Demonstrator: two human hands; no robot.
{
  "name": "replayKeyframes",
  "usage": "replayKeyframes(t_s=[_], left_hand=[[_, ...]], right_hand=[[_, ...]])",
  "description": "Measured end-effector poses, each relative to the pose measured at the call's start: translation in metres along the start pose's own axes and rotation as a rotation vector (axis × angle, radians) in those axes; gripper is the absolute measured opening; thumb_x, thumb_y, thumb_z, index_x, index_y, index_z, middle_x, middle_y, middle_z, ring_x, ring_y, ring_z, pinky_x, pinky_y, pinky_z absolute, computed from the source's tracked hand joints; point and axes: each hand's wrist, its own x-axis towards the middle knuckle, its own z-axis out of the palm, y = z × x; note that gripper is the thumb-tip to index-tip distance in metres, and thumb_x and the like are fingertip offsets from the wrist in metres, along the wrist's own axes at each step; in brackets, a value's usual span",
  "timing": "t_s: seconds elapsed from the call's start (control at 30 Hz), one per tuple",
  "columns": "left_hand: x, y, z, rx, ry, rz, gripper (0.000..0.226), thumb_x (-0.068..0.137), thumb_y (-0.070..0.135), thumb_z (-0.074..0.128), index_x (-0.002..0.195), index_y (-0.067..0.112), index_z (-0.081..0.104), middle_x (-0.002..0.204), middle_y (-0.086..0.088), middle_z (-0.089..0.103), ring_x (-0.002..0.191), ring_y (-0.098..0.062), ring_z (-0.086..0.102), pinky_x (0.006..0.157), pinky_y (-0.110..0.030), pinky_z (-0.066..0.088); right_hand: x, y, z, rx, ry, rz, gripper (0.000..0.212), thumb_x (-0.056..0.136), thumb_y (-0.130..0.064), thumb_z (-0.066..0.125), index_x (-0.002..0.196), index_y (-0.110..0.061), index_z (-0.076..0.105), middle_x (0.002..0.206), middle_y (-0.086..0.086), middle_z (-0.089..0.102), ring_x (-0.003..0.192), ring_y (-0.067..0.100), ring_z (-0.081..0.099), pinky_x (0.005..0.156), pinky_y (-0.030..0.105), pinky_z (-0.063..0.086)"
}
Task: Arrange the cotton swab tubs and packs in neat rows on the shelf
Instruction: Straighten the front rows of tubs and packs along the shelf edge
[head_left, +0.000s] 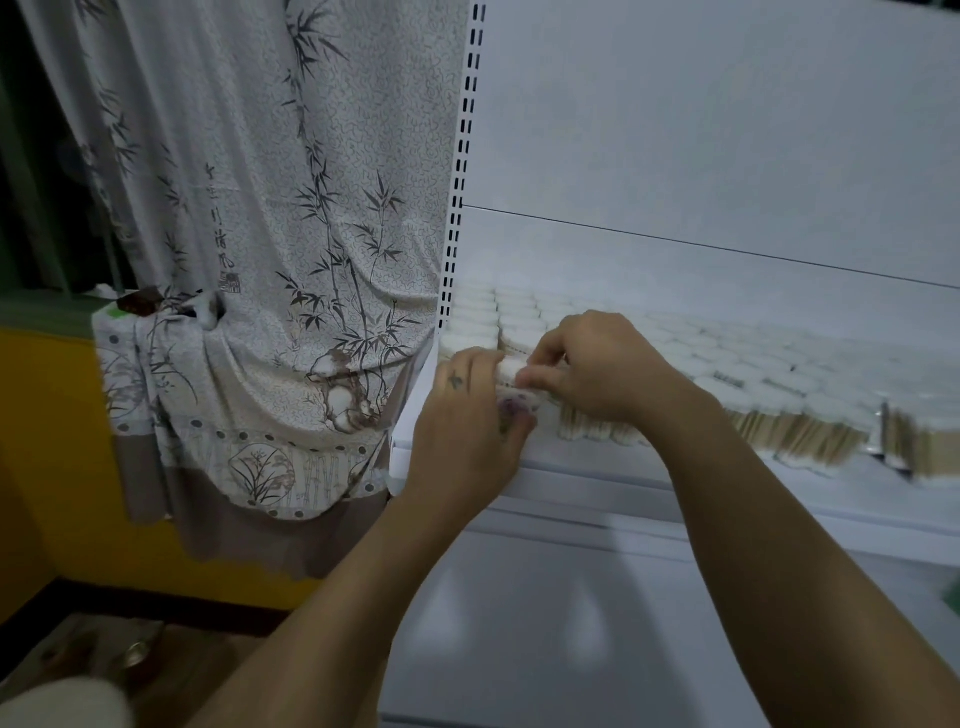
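**A:** Where are we holding the pack (511, 370) right now?

**B:** We are holding it at the near left corner of the shelf (571, 486), right between our two hands. Our left hand (467, 421) is wrapping fingers and thumb round it from the left. Our right hand (602, 364) is pinching its white cotton end from the right with curled fingertips.

**A:** Which hand are we counting as nearer?

**B:** Both are touching it. The left seems to be carrying more of it, while the right is only steadying the top.

**A:** And how is it lying?

**B:** We are seeing only the cotton end. Our fingers are hiding the sticks, so we are not able to say whether it is standing upright or tilting. The rows of packs (753, 374) to the right are all standing cotton up and sticks down, so we are judging that its long axis needs to be running vertical too.

**A:** Which way are we taking it from here?

**B:** Just far of our hands, stick sides are showing in the second column from the slotted post (460, 208). We are guessing the front place there is open. We are thinking of a short move down and away, setting it flush with the near edge.
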Motion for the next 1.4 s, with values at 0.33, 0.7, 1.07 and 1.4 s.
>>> replayKeyframes(t_s=[0.33,0.7,1.07,1.4], left_hand=[[0.016,-0.01,-0.013,0.365,0.08,0.167,0.047,0.08,0.049,0.061,0.116,0.018,0.062,0.129,-0.009,0.056,0.125,-0.031,0.041,0.09,-0.042,0.028],[0.026,-0.021,-0.025,0.525,-0.103,0.183,0.053,0.079,0.049,0.038,0.106,0.012,0.064,0.105,-0.008,0.062,0.101,-0.032,0.056,0.078,-0.042,0.04],[0.028,-0.022,-0.025,0.562,-0.142,0.174,0.047,0.078,0.042,0.061,0.114,0.012,0.061,0.114,-0.009,0.061,0.108,-0.032,0.053,0.082,-0.045,0.039],[0.021,-0.006,-0.02,0.491,-0.084,0.227,0.042,0.072,0.038,0.058,0.106,0.014,0.064,0.113,-0.008,0.062,0.113,-0.032,0.053,0.085,-0.043,0.035]], right_hand=[[-0.004,0.004,0.003,-0.126,0.009,-0.01,0.041,0.088,-0.053,0.061,0.115,-0.024,0.066,0.113,-0.001,0.061,0.108,0.019,0.05,0.092,0.032,0.036],[0.012,0.003,0.015,-0.163,0.032,0.025,0.032,0.091,-0.042,0.057,0.113,-0.02,0.063,0.113,0.0,0.064,0.104,0.021,0.057,0.086,0.032,0.035],[0.019,0.006,0.025,-0.196,0.033,0.05,0.038,0.093,-0.043,0.052,0.122,-0.019,0.056,0.123,0.005,0.057,0.114,0.025,0.048,0.095,0.036,0.033],[-0.012,0.033,-0.01,-0.119,0.169,0.084,0.043,0.095,-0.024,0.052,0.137,-0.028,0.05,0.14,0.0,0.05,0.128,0.021,0.043,0.107,0.035,0.025]])
